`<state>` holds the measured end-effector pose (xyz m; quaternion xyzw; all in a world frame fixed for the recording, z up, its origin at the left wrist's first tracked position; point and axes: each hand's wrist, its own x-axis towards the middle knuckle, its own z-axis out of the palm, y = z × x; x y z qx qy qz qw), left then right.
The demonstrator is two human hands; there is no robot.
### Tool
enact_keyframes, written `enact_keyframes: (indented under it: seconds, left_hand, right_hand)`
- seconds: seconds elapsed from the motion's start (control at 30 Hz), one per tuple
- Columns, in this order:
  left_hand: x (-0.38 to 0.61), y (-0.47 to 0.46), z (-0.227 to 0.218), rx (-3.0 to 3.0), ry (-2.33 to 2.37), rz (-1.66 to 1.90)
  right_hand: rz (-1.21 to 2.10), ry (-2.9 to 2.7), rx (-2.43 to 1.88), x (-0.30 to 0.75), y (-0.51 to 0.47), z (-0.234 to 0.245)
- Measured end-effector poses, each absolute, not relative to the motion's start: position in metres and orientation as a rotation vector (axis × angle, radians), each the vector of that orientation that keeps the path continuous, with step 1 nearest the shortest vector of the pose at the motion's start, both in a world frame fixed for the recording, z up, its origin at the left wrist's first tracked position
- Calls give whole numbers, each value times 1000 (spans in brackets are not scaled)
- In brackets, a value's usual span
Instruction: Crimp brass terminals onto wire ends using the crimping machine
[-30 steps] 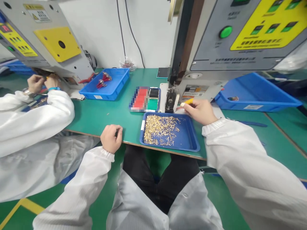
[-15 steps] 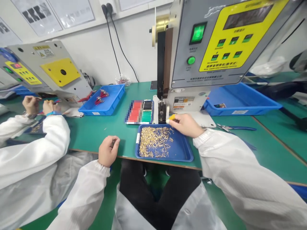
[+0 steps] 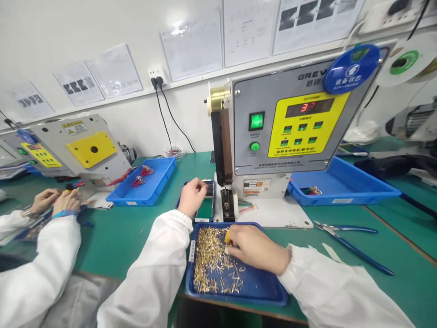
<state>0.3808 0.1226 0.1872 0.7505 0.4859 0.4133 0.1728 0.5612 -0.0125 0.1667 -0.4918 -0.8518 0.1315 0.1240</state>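
My left hand (image 3: 193, 197) is over the small tray (image 3: 214, 200) of black pieces and green pieces (image 3: 205, 208), fingers pinched together. Whatever its fingertips hold is too small to make out. My right hand (image 3: 256, 246) hovers at the gold-coloured metal pins (image 3: 208, 264) heaped in a dark blue tray (image 3: 264, 289). Its thumb and index finger are close together, with a yellow cover (image 3: 227, 237) on the index fingertip. I cannot see what is between them. Just behind the pin tray stands a grey machine's black press head (image 3: 227, 205).
The machine's panel (image 3: 297, 123) rises behind my hands. Blue bins stand to the right (image 3: 362, 189) and left (image 3: 160, 180). Blue-handled pliers (image 3: 355, 246) lie at the right. A co-worker's hands (image 3: 64, 202) are busy at another machine (image 3: 90, 150) on the left.
My left hand has moved from the table's front edge up to the small tray. My right hand has come down from the press head to the pins. The view has tilted upward.
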Motion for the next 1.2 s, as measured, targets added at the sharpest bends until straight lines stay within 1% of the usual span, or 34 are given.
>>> enact_keyframes:
  seconds: [0.27,0.43,0.6,0.73,0.97,1.2]
  left_hand:
    - [384,138,147,2090,1324,1054]
    - [383,137,144,2209,1271,1130]
    - [385,133,143,2169,1248,1164]
    - [388,130,140,1987,1253,1176]
    - [393,131,144,1341,1141,1192]
    - [394,130,148,1223,1097,1222]
  right_hand:
    - [550,-2413,-1384,561,-5,164]
    - [625,-2275,-1388,565,-4,168]
    - [704,-2145,-1463,566,-4,170]
    - [794,-2111,-1487,565,-6,171]
    - [778,-2121,-1471,566,-11,174]
    - [812,-2145,-1405,567,-9,173]
